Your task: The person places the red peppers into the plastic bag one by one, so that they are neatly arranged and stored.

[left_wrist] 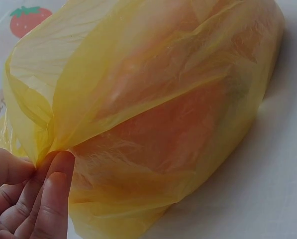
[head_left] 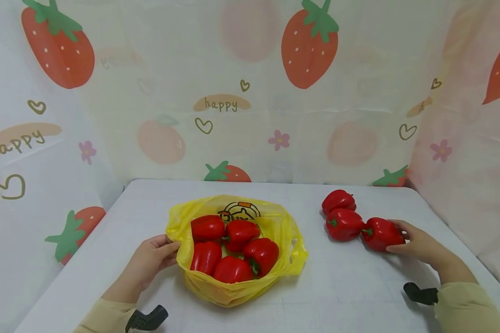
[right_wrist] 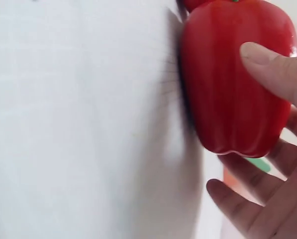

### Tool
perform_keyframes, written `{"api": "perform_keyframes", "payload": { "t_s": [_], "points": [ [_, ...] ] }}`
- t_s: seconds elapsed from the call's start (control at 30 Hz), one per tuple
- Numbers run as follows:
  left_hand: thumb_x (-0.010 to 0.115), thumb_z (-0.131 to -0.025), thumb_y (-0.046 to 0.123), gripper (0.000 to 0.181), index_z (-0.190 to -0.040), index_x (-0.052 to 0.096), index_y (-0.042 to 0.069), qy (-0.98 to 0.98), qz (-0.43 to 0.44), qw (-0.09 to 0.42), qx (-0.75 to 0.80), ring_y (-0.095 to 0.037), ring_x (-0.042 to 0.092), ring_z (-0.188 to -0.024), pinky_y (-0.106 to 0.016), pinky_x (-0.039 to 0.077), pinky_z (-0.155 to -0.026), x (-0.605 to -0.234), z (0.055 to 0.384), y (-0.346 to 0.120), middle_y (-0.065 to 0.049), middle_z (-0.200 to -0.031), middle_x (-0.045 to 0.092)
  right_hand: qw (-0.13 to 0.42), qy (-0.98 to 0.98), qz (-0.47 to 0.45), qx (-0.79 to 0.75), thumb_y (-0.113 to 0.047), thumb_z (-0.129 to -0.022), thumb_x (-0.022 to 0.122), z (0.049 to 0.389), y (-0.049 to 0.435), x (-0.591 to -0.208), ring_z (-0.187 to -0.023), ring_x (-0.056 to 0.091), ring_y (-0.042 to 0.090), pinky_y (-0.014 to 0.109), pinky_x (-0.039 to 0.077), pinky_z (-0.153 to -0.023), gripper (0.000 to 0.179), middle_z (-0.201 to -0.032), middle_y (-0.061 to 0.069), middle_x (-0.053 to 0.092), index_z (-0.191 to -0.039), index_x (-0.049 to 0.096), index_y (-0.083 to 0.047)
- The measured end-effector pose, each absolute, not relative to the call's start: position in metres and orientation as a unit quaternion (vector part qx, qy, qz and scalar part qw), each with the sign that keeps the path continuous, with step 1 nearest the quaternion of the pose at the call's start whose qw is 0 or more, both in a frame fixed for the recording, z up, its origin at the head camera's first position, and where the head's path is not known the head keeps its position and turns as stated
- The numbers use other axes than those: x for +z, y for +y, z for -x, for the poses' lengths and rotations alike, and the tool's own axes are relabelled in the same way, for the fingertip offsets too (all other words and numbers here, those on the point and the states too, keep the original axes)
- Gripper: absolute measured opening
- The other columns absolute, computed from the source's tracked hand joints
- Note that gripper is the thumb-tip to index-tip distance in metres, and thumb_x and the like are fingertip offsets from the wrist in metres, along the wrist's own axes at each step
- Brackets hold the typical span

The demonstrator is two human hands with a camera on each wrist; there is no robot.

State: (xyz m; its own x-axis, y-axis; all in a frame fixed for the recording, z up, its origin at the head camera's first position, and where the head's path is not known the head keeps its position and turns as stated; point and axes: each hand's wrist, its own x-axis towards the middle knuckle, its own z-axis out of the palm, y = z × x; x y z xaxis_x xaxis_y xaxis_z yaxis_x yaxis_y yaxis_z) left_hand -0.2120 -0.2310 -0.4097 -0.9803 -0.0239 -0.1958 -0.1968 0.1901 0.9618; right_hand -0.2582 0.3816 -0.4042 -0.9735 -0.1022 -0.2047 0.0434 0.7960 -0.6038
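A yellow plastic bag stands with its mouth spread, several red bell peppers inside it. My left hand pinches the left edge of the bag between thumb and fingers; in the left wrist view the thin film gathers into folds at the fingertips. To the right, my right hand holds a red bell pepper at its blunt end. The right wrist view has the thumb on one side of this pepper and fingers round the other, close to the white table.
Two more red bell peppers lie behind and left of the held one, the nearer beside its stem. All rest on a white table. Cloth walls printed with strawberries enclose it at the back and sides.
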Motion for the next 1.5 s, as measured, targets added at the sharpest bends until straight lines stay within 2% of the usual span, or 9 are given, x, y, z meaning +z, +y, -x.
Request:
{"api": "perform_keyframes", "payload": {
  "t_s": [0.33, 0.6, 0.87, 1.23, 1.3, 1.43, 1.5],
  "points": [
    [0.059, -0.089, 0.029, 0.047, -0.124, 0.052, -0.002, 0.769, 0.07, 0.068, 0.632, -0.017, 0.063, -0.084, -0.028, 0.053, -0.077, -0.411, 0.212, -0.231, -0.009, -0.105, 0.064, 0.037, 0.939, 0.019, -0.341, -0.042, -0.081, 0.065, 0.251, 0.377, -0.406, -0.115, 0.036, 0.048, 0.059, 0.041, -0.085, 0.08, -0.131, 0.031, 0.036, -0.139, 0.028, 0.0],
    [0.059, -0.089, 0.029, 0.047, -0.125, 0.052, -0.001, 0.769, 0.067, 0.07, 0.632, -0.017, 0.063, -0.086, -0.028, 0.053, -0.077, -0.413, 0.212, -0.231, -0.009, -0.108, 0.063, 0.025, 0.936, 0.012, -0.351, -0.041, -0.082, 0.065, 0.248, 0.376, -0.404, -0.112, 0.04, 0.048, 0.052, 0.047, -0.081, 0.079, -0.133, 0.031, 0.034, -0.139, 0.029, 0.001],
    [0.059, -0.089, 0.029, 0.047, -0.124, 0.052, -0.003, 0.765, 0.064, 0.072, 0.636, -0.017, 0.063, -0.085, -0.028, 0.053, -0.077, -0.413, 0.211, -0.232, -0.009, -0.106, 0.064, 0.028, 0.936, 0.001, -0.351, -0.046, -0.081, 0.064, 0.245, 0.377, -0.396, -0.114, 0.038, 0.048, 0.052, 0.048, -0.081, 0.084, -0.133, 0.031, 0.033, -0.141, 0.026, -0.001],
    [0.059, -0.089, 0.029, 0.046, -0.123, 0.053, -0.002, 0.766, 0.069, 0.071, 0.635, -0.017, 0.063, -0.084, -0.027, 0.053, -0.077, -0.413, 0.211, -0.232, -0.008, -0.105, 0.064, -0.022, 0.917, 0.068, -0.391, -0.036, -0.084, 0.064, 0.244, 0.353, -0.364, -0.116, 0.041, 0.045, 0.041, 0.053, -0.078, 0.074, -0.133, 0.026, 0.038, -0.141, 0.029, -0.005],
    [0.059, -0.089, 0.029, 0.047, -0.123, 0.052, -0.002, 0.766, 0.067, 0.072, 0.635, -0.016, 0.063, -0.084, -0.027, 0.053, -0.077, -0.412, 0.211, -0.232, -0.008, -0.104, 0.064, -0.025, 0.913, 0.084, -0.399, -0.035, -0.084, 0.065, 0.246, 0.345, -0.36, -0.115, 0.044, 0.041, 0.035, 0.054, -0.077, 0.072, -0.133, 0.024, 0.04, -0.141, 0.031, -0.006],
    [0.058, -0.09, 0.028, 0.046, -0.124, 0.052, -0.002, 0.766, 0.069, 0.072, 0.635, -0.016, 0.062, -0.084, -0.027, 0.053, -0.076, -0.411, 0.21, -0.231, -0.008, -0.104, 0.065, -0.032, 0.899, 0.125, -0.418, -0.03, -0.083, 0.067, 0.251, 0.324, -0.354, -0.108, 0.053, 0.018, 0.025, 0.053, -0.076, 0.067, -0.13, 0.019, 0.045, -0.138, 0.036, -0.007],
    [0.058, -0.09, 0.029, 0.046, -0.124, 0.052, -0.002, 0.768, 0.068, 0.071, 0.632, -0.017, 0.062, -0.084, -0.027, 0.053, -0.077, -0.411, 0.21, -0.231, -0.008, -0.104, 0.064, -0.03, 0.893, 0.145, -0.426, -0.027, -0.083, 0.068, 0.254, 0.313, -0.351, -0.105, 0.054, 0.013, 0.024, 0.052, -0.076, 0.065, -0.128, 0.017, 0.046, -0.137, 0.039, -0.008]
  ]
}}
